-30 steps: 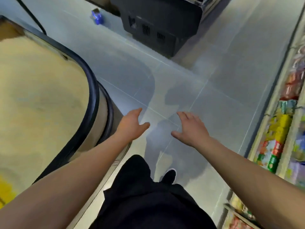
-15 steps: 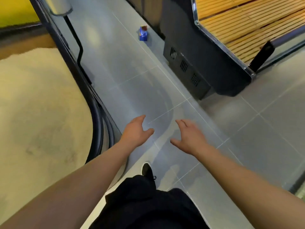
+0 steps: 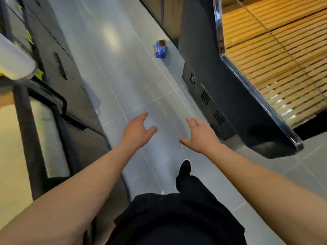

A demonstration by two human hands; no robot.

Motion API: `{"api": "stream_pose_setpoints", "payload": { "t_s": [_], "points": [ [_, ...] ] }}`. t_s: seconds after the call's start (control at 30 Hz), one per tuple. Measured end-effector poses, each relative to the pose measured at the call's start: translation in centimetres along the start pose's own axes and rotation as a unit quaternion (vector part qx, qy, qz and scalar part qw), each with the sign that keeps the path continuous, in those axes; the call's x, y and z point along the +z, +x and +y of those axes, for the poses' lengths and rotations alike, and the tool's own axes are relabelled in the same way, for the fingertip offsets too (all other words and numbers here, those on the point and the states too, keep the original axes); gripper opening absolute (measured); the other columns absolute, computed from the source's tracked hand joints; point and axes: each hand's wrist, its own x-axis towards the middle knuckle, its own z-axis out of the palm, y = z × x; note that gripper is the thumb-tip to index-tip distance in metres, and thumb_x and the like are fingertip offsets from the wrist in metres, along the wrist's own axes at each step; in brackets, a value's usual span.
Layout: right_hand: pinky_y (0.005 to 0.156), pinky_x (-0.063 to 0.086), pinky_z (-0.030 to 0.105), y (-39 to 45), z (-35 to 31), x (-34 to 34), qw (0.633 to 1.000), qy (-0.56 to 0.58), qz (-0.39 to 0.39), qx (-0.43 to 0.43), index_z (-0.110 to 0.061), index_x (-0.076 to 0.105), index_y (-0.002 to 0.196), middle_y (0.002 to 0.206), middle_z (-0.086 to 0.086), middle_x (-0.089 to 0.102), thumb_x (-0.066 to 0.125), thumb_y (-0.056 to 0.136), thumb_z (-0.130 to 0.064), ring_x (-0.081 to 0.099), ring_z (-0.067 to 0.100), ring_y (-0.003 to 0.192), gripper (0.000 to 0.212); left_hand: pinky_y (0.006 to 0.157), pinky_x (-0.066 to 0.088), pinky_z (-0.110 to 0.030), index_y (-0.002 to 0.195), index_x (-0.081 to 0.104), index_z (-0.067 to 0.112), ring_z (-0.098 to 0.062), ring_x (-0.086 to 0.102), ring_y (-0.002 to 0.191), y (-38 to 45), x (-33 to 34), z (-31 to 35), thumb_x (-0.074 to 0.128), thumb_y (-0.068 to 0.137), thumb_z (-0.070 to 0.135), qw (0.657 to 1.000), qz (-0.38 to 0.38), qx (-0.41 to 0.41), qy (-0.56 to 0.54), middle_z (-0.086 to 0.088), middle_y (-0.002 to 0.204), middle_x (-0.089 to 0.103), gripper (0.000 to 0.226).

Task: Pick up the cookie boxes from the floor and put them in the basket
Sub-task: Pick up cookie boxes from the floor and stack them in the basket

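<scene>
A blue cookie box (image 3: 160, 49) lies on the grey tiled floor far ahead, close to the base of a dark display cabinet. My left hand (image 3: 137, 132) and my right hand (image 3: 200, 136) are both stretched out in front of me at waist height, fingers relaxed and spread, holding nothing. The box is well beyond both hands. No basket is in view.
A dark display cabinet (image 3: 230, 96) with a wooden slatted top (image 3: 276, 50) borders the aisle on the right. A dark freezer unit (image 3: 58, 89) lines the left side. My black-trousered leg and shoe (image 3: 184, 167) step forward on the tiled aisle (image 3: 123, 71).
The view has swung left and moved forward down the aisle; the blue box now appears nearer and more central. Both hands stay empty and extended.
</scene>
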Motion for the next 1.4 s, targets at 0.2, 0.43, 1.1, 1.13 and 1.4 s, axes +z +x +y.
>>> {"api": "stream_pose_setpoints", "payload": {
  "t_s": [0.2,0.43,1.1,1.13,1.4],
  "points": [
    [0.116,0.029,0.036,14.4,1.5,-8.7,0.997,-0.051,-0.016,-0.060,-0.017,0.024,0.153,0.155,0.003,0.032,0.067,0.080,-0.055,0.029,0.025,0.142,0.092,0.112,0.026,-0.030,0.148,0.032,0.017,-0.022,0.034,0.139,11.5,-3.1,3.8,0.061,0.089,0.038,0.996,0.031,-0.054,-0.055,-0.002,0.153,0.036,0.070],
    [0.115,0.030,0.038,33.3,-2.0,-14.3,0.990,-0.083,-0.047,-0.104,-0.017,0.025,0.152,0.155,0.003,0.033,0.067,0.081,-0.054,0.028,0.026,0.142,0.091,0.111,0.026,-0.029,0.149,0.030,0.017,-0.020,0.033,0.140,27.1,-8.1,2.7,0.061,0.089,0.036,0.986,0.056,-0.103,-0.116,-0.003,0.153,0.036,0.070],
    [0.113,0.033,0.040,81.2,-8.8,-28.1,0.995,0.030,-0.073,0.058,-0.022,0.023,0.152,0.155,0.002,0.030,0.067,0.082,-0.053,0.030,0.028,0.140,0.089,0.110,0.030,-0.034,0.148,0.034,0.016,-0.026,0.038,0.137,79.8,-27.5,3.0,0.064,0.087,0.038,0.999,-0.035,-0.039,0.015,-0.007,0.150,0.040,0.071],
    [0.113,0.032,0.041,83.8,-8.5,-28.2,0.994,0.045,-0.077,0.070,-0.022,0.023,0.152,0.155,0.002,0.030,0.067,0.081,-0.052,0.029,0.028,0.141,0.089,0.109,0.031,-0.034,0.147,0.035,0.017,-0.026,0.039,0.136,82.7,-27.6,3.2,0.064,0.087,0.038,0.998,-0.042,-0.045,0.021,-0.007,0.150,0.041,0.070],
    [0.111,0.035,0.043,102.0,-6.3,-28.1,0.961,0.175,-0.117,0.177,-0.016,0.029,0.150,0.151,0.008,0.036,0.069,0.078,-0.052,0.036,0.032,0.137,0.089,0.109,0.032,-0.036,0.148,0.033,0.021,-0.027,0.039,0.136,103.0,-26.5,4.9,0.061,0.088,0.041,0.990,-0.119,-0.069,0.024,-0.006,0.150,0.041,0.070]
  ]
}}
